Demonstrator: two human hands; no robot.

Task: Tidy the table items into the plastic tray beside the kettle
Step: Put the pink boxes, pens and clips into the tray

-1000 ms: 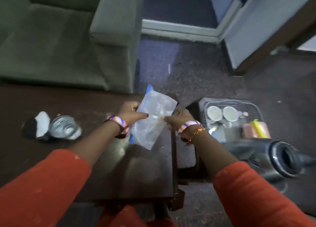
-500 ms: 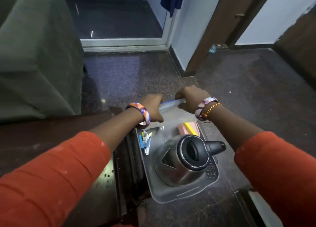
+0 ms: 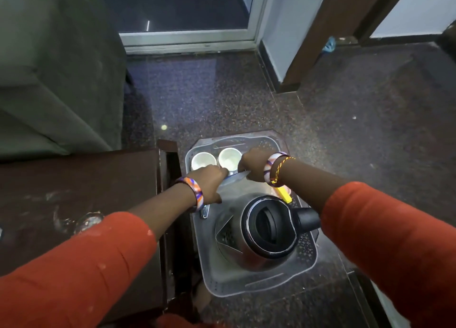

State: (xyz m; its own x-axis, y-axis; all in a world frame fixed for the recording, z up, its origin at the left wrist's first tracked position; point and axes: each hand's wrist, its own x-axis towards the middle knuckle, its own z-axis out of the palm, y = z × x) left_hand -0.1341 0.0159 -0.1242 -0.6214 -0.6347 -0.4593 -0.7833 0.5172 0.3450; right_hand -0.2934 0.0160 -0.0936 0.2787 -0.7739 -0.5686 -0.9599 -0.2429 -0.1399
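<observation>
Clear plastic zip bag point(image 3: 235, 177) is being pinched at both ends by left hand point(image 3: 209, 183) and right hand point(image 3: 254, 164), just beyond the steel kettle point(image 3: 259, 231) in the translucent plastic tray point(image 3: 222, 283).

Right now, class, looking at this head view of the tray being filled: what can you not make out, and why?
- Plastic bag: mostly hidden by the left hand and right hand; contents unreadable.
- Yellow item: half covered by the right wrist.
- Glass on the table: cut by the left sleeve, blurred.
- Tray floor beneath the kettle: hidden.
</observation>
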